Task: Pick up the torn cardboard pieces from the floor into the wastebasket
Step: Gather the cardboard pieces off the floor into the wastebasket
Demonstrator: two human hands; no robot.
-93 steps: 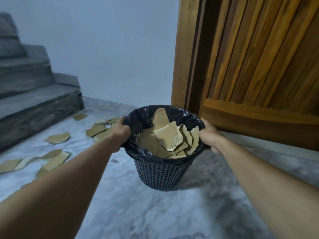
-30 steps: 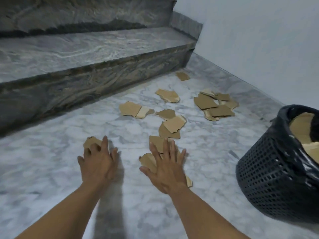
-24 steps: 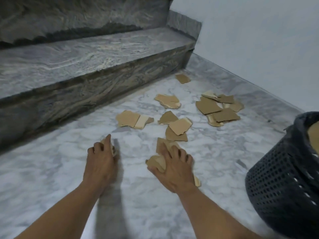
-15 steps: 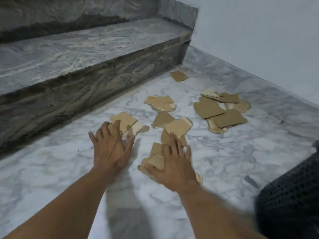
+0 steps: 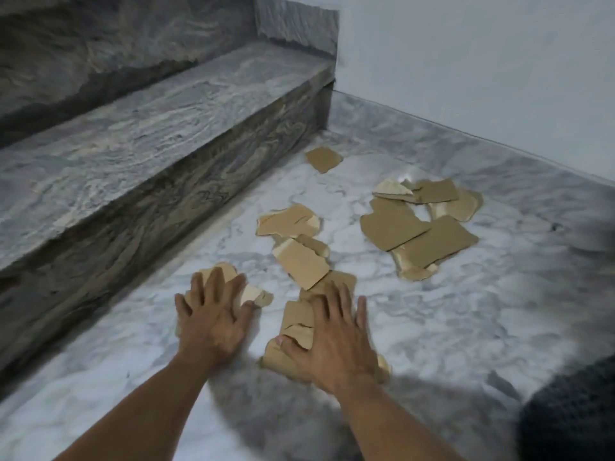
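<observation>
**Hands flat on cardboard by the step**

Grey-veined marble floor (image 5: 466, 311) is running up to a stone step (image 5: 159, 134) on the left and a pale wall (image 5: 482, 61) behind. Torn cardboard pieces (image 5: 412, 234) are lying scattered between step and wall, some overlapping. The left hand (image 5: 213, 314) is pressing down, fingers spread wide, on a piece near the step's foot. The right hand (image 5: 332, 337) is lying spread and flat on a small overlapping heap, gripping nothing. Bare floor is lying open to the right of the hands. The wastebasket (image 5: 572, 414) is showing only as a dark blurred edge at lower right.
</observation>
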